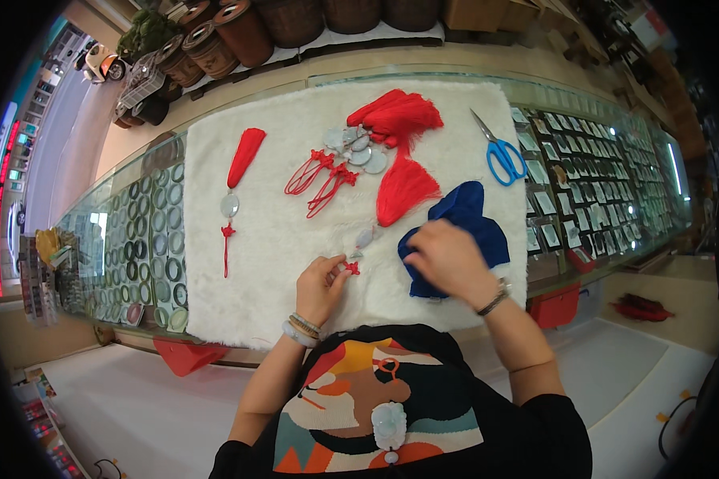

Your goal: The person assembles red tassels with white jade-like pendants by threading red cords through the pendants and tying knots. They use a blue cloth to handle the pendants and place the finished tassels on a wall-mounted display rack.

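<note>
My left hand (321, 286) pinches the red knotted cord (352, 269) at the near end of a tassel pendant. Beyond that knot lies its pale stone piece (365, 238), and the red tassel (407, 191) spreads out farther back. My right hand (449, 259) is over a dark blue cloth (460, 209), its fingers curled and slightly blurred; whether they grip anything is hidden. A finished-looking pendant with a red tassel (246, 156) and a round pale stone (230, 206) lies straight at the left. Behind my hands, several more red tassels (395, 116) are bunched with pale stone discs (359, 148).
Blue-handled scissors (504, 160) lie at the far right of the white plush mat (276, 303). Glass display cases flank it, with bangles (140, 247) on the left and rows of small pale pieces (587, 172) on the right. Brown pots (244, 32) stand beyond the counter.
</note>
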Available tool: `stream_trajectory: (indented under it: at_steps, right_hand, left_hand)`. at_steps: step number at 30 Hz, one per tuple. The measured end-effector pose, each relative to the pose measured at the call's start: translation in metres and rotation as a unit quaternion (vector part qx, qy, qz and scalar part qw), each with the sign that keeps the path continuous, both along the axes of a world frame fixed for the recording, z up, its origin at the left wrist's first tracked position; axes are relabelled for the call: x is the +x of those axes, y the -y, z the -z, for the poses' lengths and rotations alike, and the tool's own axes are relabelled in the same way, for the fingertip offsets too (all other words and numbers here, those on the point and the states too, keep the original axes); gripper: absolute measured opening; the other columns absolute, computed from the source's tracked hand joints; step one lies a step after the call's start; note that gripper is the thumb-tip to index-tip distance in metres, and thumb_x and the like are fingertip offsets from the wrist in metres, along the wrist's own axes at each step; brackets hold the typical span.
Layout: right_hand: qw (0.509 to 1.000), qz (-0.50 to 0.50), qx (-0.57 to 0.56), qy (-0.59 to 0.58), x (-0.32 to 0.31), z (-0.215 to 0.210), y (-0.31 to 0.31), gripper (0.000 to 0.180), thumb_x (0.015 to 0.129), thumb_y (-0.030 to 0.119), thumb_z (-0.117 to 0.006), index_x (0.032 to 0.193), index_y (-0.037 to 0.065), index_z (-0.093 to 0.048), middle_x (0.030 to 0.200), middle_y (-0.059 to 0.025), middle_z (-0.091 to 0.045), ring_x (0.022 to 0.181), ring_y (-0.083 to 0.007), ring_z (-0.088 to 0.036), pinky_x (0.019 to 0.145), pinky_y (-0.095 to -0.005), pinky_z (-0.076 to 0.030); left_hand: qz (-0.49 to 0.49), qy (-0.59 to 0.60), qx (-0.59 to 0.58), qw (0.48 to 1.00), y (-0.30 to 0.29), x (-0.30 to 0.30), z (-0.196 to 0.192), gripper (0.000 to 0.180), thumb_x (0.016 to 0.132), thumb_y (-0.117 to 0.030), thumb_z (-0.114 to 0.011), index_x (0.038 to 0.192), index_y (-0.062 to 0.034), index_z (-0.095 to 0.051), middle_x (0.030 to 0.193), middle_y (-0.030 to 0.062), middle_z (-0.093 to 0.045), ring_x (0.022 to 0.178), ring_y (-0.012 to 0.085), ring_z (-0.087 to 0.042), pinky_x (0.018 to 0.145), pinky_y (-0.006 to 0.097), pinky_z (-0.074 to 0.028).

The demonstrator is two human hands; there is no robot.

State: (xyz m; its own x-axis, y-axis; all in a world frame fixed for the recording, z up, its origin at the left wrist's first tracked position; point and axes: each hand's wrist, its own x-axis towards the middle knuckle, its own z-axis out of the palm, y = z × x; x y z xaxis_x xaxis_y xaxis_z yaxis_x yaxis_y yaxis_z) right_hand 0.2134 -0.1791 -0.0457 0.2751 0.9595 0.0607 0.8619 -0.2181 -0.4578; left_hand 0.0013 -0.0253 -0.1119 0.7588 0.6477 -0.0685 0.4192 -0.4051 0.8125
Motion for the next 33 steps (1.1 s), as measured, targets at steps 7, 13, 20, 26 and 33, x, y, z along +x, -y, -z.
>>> stream_trajectory:
  at_steps: [7,13,20,26,33]
  right_hand:
    - [0.985,0.037,-0.005,-0.168,-0.074,0.049,-0.031,0.024,0.082,0.022,-0.067,0.099,0.005,-0.067,0.076,-0.0128,-0.065,0.072,-0.0305,-0.064,0.066,-0.0393,-0.050]
    - [0.934,0.126,0.007,-0.333,-0.074,0.063,-0.034,0.024,0.083,0.022,-0.071,0.095,0.002,-0.067,0.059,-0.0090,-0.062,0.052,-0.0183,-0.061,0.052,-0.0313,-0.048]
    - [0.816,0.151,-0.037,-0.557,-0.070,0.070,-0.035,0.022,0.088,0.021,-0.068,0.093,0.000,-0.065,0.064,-0.0023,-0.063,0.055,-0.0057,-0.058,0.047,-0.0212,-0.044]
    - [0.723,0.158,-0.072,-0.668,-0.071,0.071,-0.034,0.019,0.091,0.018,-0.064,0.093,-0.001,-0.061,0.073,-0.0042,-0.065,0.058,-0.0066,-0.059,0.042,-0.0190,-0.042]
    - [0.724,0.158,-0.035,-0.670,-0.082,0.081,-0.033,0.016,0.093,0.014,-0.061,0.095,-0.001,-0.058,0.081,-0.0072,-0.066,0.067,-0.0091,-0.062,0.045,-0.0206,-0.048]
  left_hand:
    - [-0.027,-0.038,-0.135,0.990,-0.002,0.004,0.001,0.013,0.083,-0.007,-0.070,0.092,0.0013,-0.065,0.076,0.0037,-0.066,0.062,0.0071,-0.057,0.059,0.022,-0.046]
    - [-0.047,0.006,-0.385,0.922,-0.021,0.002,0.001,0.010,0.088,-0.007,-0.066,0.094,0.0004,-0.062,0.084,0.0024,-0.068,0.073,0.0051,-0.060,0.066,0.019,-0.046]
    - [-0.047,0.030,-0.471,0.881,-0.022,0.000,-0.006,0.010,0.089,-0.007,-0.065,0.097,-0.0012,-0.063,0.085,0.0018,-0.068,0.074,0.0044,-0.058,0.067,0.017,-0.044]
    - [-0.070,0.003,-0.491,0.868,-0.021,0.000,-0.006,0.015,0.088,-0.010,-0.067,0.100,-0.0007,-0.065,0.082,0.0021,-0.068,0.067,0.0052,-0.058,0.060,0.018,-0.043]
    - [-0.099,-0.012,-0.499,0.861,-0.017,-0.002,0.000,0.017,0.089,-0.018,-0.067,0.096,-0.0033,-0.070,0.078,0.0020,-0.068,0.067,0.0064,-0.059,0.060,0.020,-0.044]
